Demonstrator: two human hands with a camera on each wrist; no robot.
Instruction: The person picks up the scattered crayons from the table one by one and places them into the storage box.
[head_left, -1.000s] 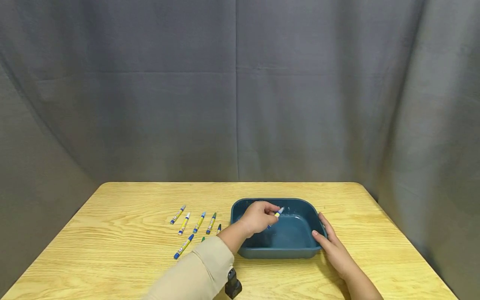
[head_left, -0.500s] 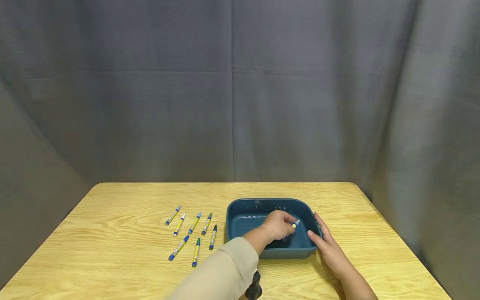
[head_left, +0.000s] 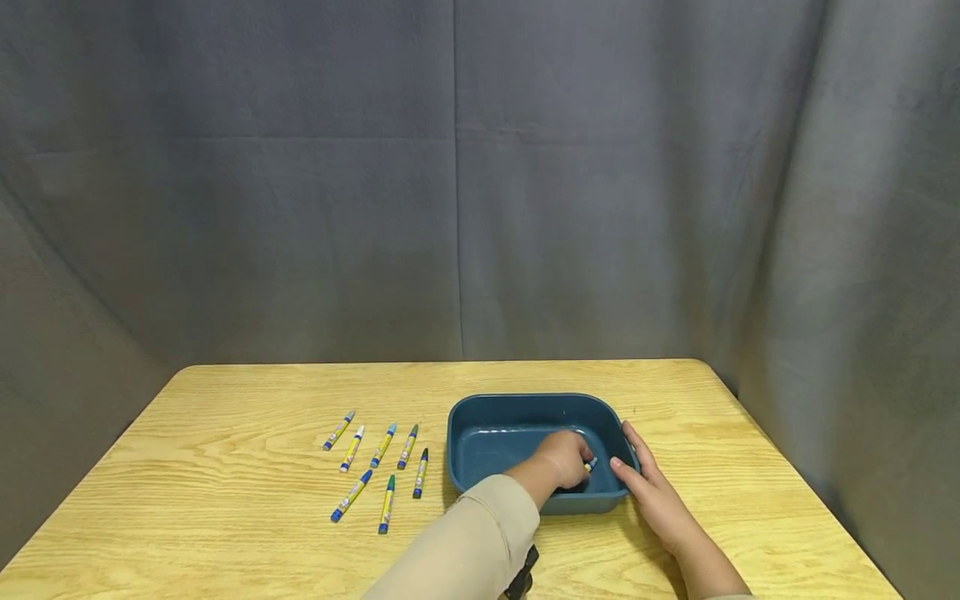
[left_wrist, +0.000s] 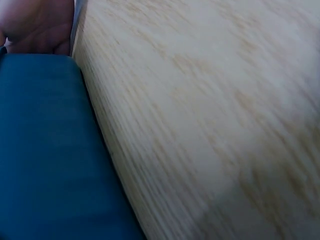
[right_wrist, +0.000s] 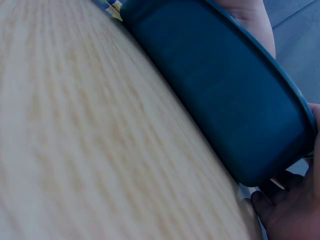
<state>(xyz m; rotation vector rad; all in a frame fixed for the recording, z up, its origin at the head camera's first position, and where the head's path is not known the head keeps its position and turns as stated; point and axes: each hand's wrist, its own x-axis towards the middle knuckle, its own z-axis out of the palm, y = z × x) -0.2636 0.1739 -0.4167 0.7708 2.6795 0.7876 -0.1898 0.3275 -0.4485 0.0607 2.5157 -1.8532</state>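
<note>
In the head view my left hand (head_left: 564, 458) is down inside a dark blue plastic basin (head_left: 480, 454), pinching a crayon (head_left: 591, 465). Only the crayon's pale tip and a bit of yellow wrapper show past the fingers. My right hand (head_left: 658, 500) holds the basin's right end, thumb over the rim and fingers along the outside. From the right wrist, that hand (right_wrist: 295, 210) appears at the basin's near corner. Several yellow-wrapped crayons (head_left: 387, 504) with blue, green, white and dark tips lie spread on the table left of the basin.
The wood-grain table (head_left: 225, 467) carries the basin near its middle right. A grey curtain (head_left: 300, 208) hangs behind and along both sides. The left wrist view is mostly filled by the basin's outer wall (left_wrist: 40, 150) and the tabletop.
My left hand has moved right and down into the basin with the crayon. The right hand keeps its hold on the rim. Crayons that the left arm covered now show.
</note>
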